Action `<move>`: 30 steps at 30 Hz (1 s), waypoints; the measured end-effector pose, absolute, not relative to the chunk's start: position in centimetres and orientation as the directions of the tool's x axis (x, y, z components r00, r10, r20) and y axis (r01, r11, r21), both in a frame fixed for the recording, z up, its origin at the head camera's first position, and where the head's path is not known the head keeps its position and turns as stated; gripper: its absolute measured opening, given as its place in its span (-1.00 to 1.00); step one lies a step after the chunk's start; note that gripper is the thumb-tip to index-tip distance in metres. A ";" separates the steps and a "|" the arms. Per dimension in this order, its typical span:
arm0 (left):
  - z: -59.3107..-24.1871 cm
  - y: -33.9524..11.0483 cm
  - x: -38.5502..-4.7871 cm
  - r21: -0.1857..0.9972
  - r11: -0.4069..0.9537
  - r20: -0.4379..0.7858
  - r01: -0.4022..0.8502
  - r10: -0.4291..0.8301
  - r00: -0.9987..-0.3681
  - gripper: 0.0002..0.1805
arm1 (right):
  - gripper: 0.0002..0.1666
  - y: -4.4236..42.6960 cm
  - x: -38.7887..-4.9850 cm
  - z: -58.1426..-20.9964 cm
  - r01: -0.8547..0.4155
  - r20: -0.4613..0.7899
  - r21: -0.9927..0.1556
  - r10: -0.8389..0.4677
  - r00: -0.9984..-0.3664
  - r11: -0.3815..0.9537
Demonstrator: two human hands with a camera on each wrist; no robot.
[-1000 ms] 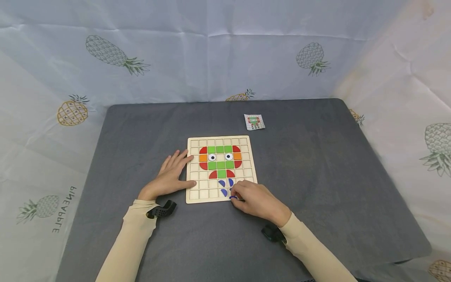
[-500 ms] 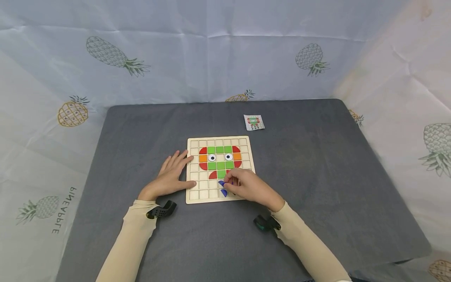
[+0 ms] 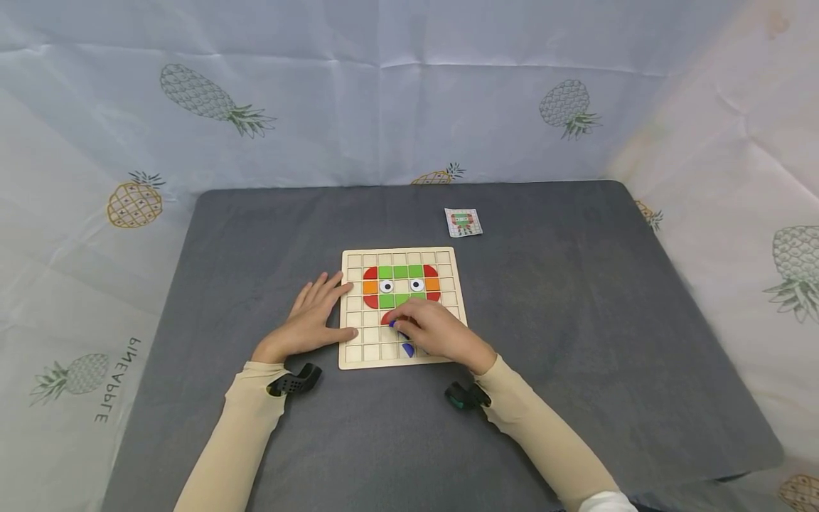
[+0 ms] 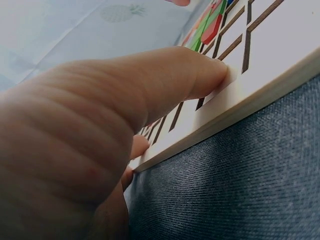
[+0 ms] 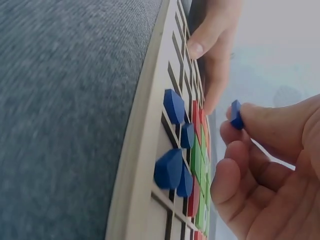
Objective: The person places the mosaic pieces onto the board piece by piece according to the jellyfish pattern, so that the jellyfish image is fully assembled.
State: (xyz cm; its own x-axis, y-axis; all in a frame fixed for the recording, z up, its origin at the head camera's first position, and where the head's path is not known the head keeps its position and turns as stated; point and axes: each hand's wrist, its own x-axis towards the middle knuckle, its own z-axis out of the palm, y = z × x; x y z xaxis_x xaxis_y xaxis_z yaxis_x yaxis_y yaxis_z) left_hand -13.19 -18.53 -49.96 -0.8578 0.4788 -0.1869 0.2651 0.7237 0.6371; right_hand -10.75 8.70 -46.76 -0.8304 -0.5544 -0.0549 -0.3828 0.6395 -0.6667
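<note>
My left hand lies spread at the left side of the wooden grid board, thumb and fingertips resting on its edge. Over the board's lower middle, my right hand pinches a small blue half-round piece between thumb and index finger. In the right wrist view that piece is held clear of the board. Several more blue pieces sit in cells close to the near edge. Green tiles, red rounded pieces, orange tiles and two eye tiles form a face; my right hand covers its lower part.
A small pattern card with a similar coloured figure lies beyond the board, to the right. Everything rests on a dark grey cloth-covered table. A pale curtain with pineapple prints hangs behind and at the sides.
My right hand has moved left and away from me across the board, from its lower right to the lower middle, with a blue piece at its fingertips. The left hand stays in place.
</note>
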 end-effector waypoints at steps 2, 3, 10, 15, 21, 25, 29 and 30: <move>-49.9 -18.5 -13.2 0.638 0.722 -0.185 0.268 0.481 -0.857 0.01 | -0.79 8.3 -10.7 -46.7 -0.384 -0.057 -0.652 -0.547 -0.835 0.654; -49.9 -18.6 -13.2 0.636 0.724 -0.186 0.269 0.481 -0.857 0.01 | -0.81 8.1 -10.7 -46.7 -0.386 -0.058 -0.644 -0.545 -0.836 0.660; -49.9 -18.6 -13.2 0.645 0.716 -0.181 0.269 0.486 -0.855 0.01 | -0.85 6.8 -10.5 -46.8 -0.406 -0.060 -0.527 -0.509 -0.859 0.747; -50.1 -18.6 -13.2 0.646 0.711 -0.166 0.278 0.487 -0.857 0.01 | -0.85 6.4 -10.4 -47.1 -0.387 -0.079 -0.489 -0.482 -0.873 0.782; -50.1 -18.7 -13.2 0.649 0.710 -0.166 0.274 0.484 -0.859 -0.01 | -0.89 5.9 -10.3 -47.3 -0.374 -0.078 -0.465 -0.458 -0.885 0.802; -50.1 -18.7 -13.2 0.655 0.706 -0.172 0.268 0.485 -0.858 0.00 | -0.93 5.7 -10.3 -47.4 -0.381 -0.057 -0.457 -0.455 -0.889 0.803; -50.1 -18.6 -13.2 0.656 0.707 -0.175 0.265 0.483 -0.858 0.01 | -0.94 5.8 -10.3 -47.7 -0.385 -0.037 -0.458 -0.450 -0.892 0.801; -50.2 -18.6 -13.2 0.653 0.709 -0.175 0.265 0.482 -0.858 0.01 | -0.93 5.8 -10.3 -47.7 -0.386 -0.033 -0.460 -0.449 -0.893 0.800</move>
